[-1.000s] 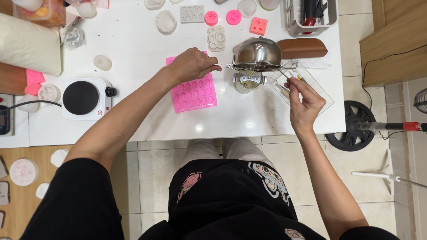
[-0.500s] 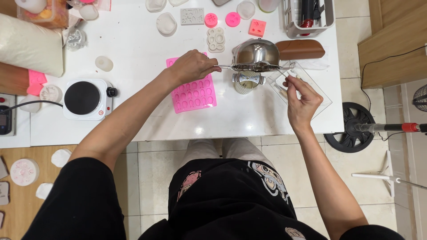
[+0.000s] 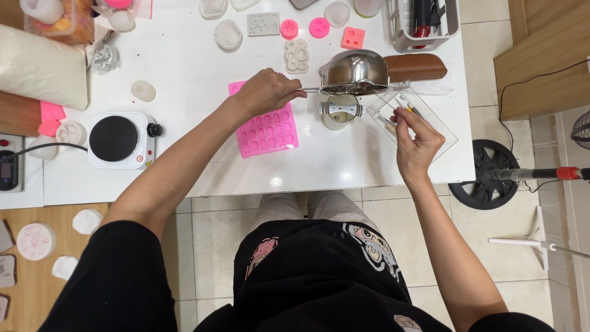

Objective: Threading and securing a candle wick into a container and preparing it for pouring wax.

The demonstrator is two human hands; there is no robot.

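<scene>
My left hand (image 3: 265,92) grips the long handle of a small steel pot (image 3: 355,72), holding it tilted above a ribbed glass jar (image 3: 339,112) that has a metal wick holder across its mouth. A pink silicone mould (image 3: 266,125) with many small cavities lies under my left wrist. My right hand (image 3: 416,142) is over a clear plastic tray (image 3: 437,126) at the table's right side, pinching a thin stick-like tool (image 3: 407,109) with a yellow end. What the pot holds is hidden.
A white single-burner hot plate (image 3: 118,139) sits at the left. Several small pink and white moulds (image 3: 296,55) lie at the back, with a brown case (image 3: 416,66) and a white rack (image 3: 425,23). A fan stand (image 3: 490,175) is on the floor right.
The pot has stayed over the jar in my left hand. My right hand dipped slightly lower into the clear tray with the thin tool.
</scene>
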